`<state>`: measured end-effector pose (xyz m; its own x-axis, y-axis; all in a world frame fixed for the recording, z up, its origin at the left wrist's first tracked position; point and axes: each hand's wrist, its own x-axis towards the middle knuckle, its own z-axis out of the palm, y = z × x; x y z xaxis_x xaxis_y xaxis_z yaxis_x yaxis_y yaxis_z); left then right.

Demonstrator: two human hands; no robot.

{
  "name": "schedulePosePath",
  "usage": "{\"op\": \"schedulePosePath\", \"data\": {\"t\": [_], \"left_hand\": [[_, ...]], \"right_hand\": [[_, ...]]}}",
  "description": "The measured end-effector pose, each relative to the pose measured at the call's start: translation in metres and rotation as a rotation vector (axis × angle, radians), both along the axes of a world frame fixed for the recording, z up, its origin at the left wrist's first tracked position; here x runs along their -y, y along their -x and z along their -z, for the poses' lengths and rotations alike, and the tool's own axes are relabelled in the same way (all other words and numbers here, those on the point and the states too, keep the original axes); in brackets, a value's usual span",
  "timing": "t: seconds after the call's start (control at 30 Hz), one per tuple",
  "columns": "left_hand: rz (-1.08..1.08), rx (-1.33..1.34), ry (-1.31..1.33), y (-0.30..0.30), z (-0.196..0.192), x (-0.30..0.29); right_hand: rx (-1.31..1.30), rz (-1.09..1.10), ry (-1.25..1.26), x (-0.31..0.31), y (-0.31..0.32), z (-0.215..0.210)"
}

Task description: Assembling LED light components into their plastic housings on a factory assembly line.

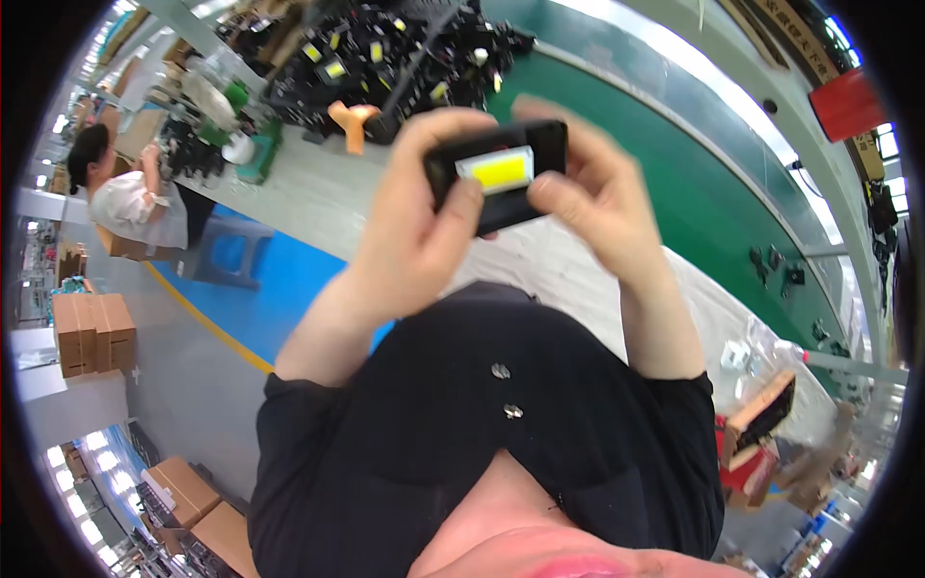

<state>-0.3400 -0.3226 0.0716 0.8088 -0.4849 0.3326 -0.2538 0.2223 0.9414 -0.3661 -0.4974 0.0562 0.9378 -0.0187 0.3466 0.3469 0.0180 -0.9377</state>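
Note:
Between both hands, above the work table, is a small black lamp (515,205) with a flat, boxy body. A yellow light panel (501,171) in a pale frame shows on its upward face. My left hand (414,212) grips its left end, the thumb lying beside the panel. At the other end my right hand (609,197) closes on it, thumb pressed on the face near the right edge. The fingers behind the lamp are partly hidden and somewhat blurred. Beyond my left hand an orange Y-shaped piece (353,120) lies on the table.
A heap of similar black lamps (385,58) covers the far table. A green conveyor belt (665,144) runs along the right, with small black parts (776,265) on it. At left, a person (140,197) sits near a blue stool (226,252). Cardboard boxes (93,332) stand farther left.

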Motion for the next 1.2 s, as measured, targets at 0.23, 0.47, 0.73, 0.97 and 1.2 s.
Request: {"op": "schedulePosePath", "data": {"t": [0.23,0.47,0.73,0.97,1.2], "left_hand": [[-0.091,0.493,-0.185,-0.009,0.018,0.014],[-0.098,0.405,-0.174,-0.023,0.028,0.033],[0.128,0.702,-0.274,-0.055,0.015,0.039],[0.027,1.946,-0.55,-0.205,0.025,-0.027],[-0.446,1.619,-0.698,-0.386,0.031,-0.087]], "right_hand": [[-0.16,-0.009,0.137,0.012,0.0,0.004],[-0.212,-0.052,0.045,0.029,-0.007,0.015],[-0.071,0.113,0.232,0.037,-0.008,0.02],[-0.168,0.219,0.383,-0.004,-0.035,0.053],[-0.54,0.209,0.465,-0.052,-0.056,0.115]]}}
